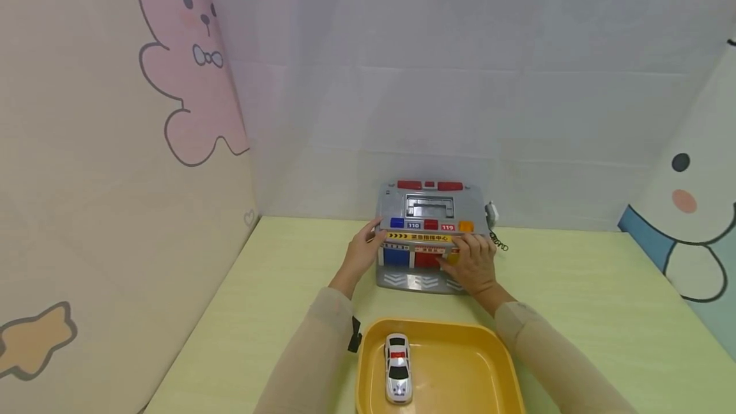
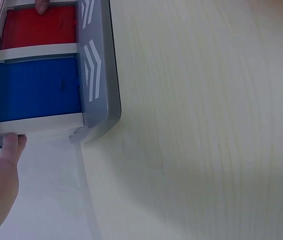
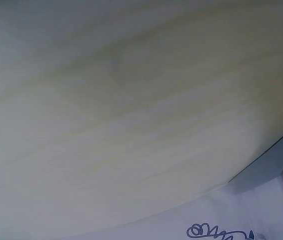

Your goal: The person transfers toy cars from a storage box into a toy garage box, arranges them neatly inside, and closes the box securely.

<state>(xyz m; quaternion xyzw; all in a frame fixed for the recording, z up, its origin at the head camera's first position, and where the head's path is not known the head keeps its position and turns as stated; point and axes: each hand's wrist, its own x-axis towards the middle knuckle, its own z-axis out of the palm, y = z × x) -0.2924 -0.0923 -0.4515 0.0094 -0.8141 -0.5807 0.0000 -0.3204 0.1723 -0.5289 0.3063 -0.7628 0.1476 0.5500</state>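
A grey toy garage (image 1: pixel 428 283) stands at the back of the table, with red lamps on top and blue, red and yellow doors in front. My left hand (image 1: pixel 360 254) lies against its left side, fingers extended along the wall beside the blue door (image 2: pixel 39 90). On the front right, my right hand (image 1: pixel 476 264) grips the ledge, its fingers bent over the top edge. Its thumb reaches across to the red door (image 1: pixel 427 259); a fingertip (image 2: pixel 42 6) shows on that door in the left wrist view. The right hand partly covers the yellow door (image 1: pixel 453 258).
Nearer me is a yellow tray (image 1: pixel 460 332) with a white toy police car (image 1: pixel 398 369) in it. A white toy handset (image 1: pixel 492 212) and a coiled cord (image 1: pixel 500 243) hang at the garage's right side. A pale wall (image 1: pixel 345 114) rises behind.
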